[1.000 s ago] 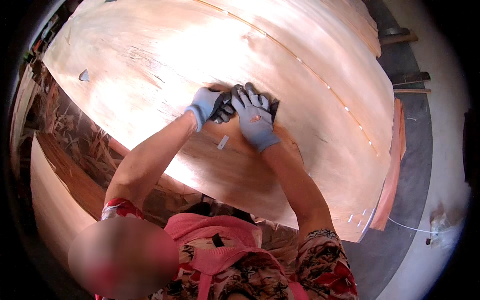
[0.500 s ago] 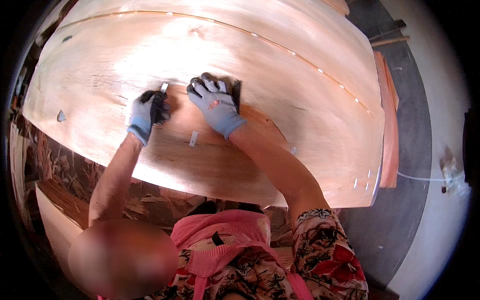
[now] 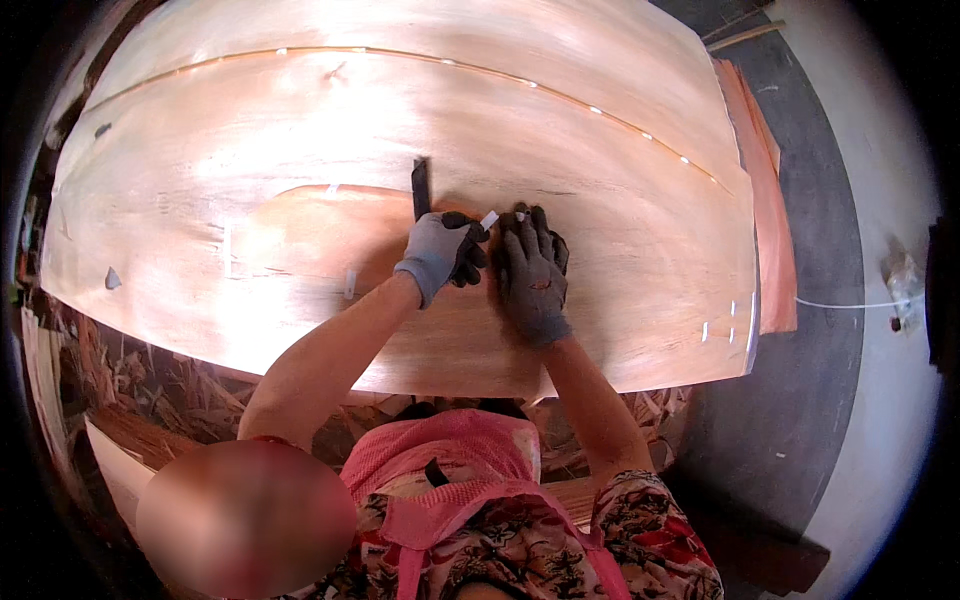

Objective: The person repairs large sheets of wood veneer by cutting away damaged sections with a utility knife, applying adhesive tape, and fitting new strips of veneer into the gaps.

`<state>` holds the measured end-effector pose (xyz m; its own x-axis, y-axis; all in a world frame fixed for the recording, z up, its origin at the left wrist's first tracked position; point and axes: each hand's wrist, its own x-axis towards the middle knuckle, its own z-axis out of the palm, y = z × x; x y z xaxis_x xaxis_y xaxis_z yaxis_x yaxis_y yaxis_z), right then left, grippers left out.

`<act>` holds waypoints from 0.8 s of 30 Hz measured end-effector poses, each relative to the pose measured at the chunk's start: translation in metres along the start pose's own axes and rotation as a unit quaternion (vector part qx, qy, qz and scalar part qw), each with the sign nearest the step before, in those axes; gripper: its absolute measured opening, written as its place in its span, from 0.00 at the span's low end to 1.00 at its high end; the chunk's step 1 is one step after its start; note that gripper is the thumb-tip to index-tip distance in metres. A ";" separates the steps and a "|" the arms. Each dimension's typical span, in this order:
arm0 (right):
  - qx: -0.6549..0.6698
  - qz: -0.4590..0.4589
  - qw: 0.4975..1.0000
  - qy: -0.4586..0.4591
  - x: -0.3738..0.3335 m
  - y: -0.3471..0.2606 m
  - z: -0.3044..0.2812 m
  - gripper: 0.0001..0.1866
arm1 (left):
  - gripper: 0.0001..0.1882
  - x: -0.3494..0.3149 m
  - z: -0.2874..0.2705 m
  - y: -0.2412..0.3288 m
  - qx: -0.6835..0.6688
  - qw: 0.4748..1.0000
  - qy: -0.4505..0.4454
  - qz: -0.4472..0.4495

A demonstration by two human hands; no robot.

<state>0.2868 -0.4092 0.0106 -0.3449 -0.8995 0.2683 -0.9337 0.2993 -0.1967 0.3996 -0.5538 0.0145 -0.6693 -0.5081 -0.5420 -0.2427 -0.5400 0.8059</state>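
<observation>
A large pale wood veneer sheet (image 3: 640, 290) lies before me, with a reddish, rounded veneer patch (image 3: 320, 225) in it. White tape pieces (image 3: 350, 284) stick at the patch's edges. My left hand (image 3: 440, 250), in a grey glove with black fingers, is closed, pinching a small white tape strip (image 3: 489, 220). A flat black strip (image 3: 420, 188) reaches out beyond that hand; whether the hand touches it I cannot tell. Just to the right, my right hand (image 3: 533, 275), also gloved, lies flat on the sheet with fingers stretched. A small white bit (image 3: 520, 216) shows at its fingertips.
A thin brown line (image 3: 540, 86) with white dabs curves across the far part of the sheet. Reddish veneer (image 3: 765, 220) sticks out beyond the right edge, over dark grey floor (image 3: 820, 200). Broken veneer scraps (image 3: 200, 380) lie below the near edge.
Both hands have moved right along the sheet. My right hand has left the black strip's side and now lies flat; my left is now beside that strip. The view has shifted slightly.
</observation>
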 end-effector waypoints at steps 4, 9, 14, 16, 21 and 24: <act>0.041 0.006 0.999 0.009 -0.004 0.003 -0.004 0.30 | 0.13 0.005 0.020 0.007 0.107 0.994 0.030 -0.004; 0.068 -0.017 0.997 0.030 -0.005 0.004 -0.005 0.32 | 0.11 0.018 0.022 -0.008 0.081 0.994 0.065 0.037; 0.034 -0.082 0.995 -0.035 0.001 0.005 -0.005 0.30 | 0.14 0.029 0.012 -0.018 0.172 0.975 0.104 0.099; 0.030 -0.097 0.994 -0.051 0.005 0.000 -0.004 0.29 | 0.14 0.012 0.002 -0.018 0.071 0.991 0.058 0.095; -0.008 -0.103 0.992 -0.075 0.003 0.009 -0.002 0.25 | 0.12 -0.094 -0.015 -0.030 -0.059 0.998 0.003 0.017; -0.014 -0.115 0.991 -0.065 0.010 0.007 -0.011 0.24 | 0.12 -0.152 -0.033 -0.064 -0.065 0.998 -0.027 0.003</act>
<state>0.2758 -0.4131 0.0225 -0.1080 -0.9778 0.1793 -0.9891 0.0876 -0.1183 0.5403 -0.4641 0.0375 -0.7079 -0.4773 -0.5207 -0.1477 -0.6208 0.7699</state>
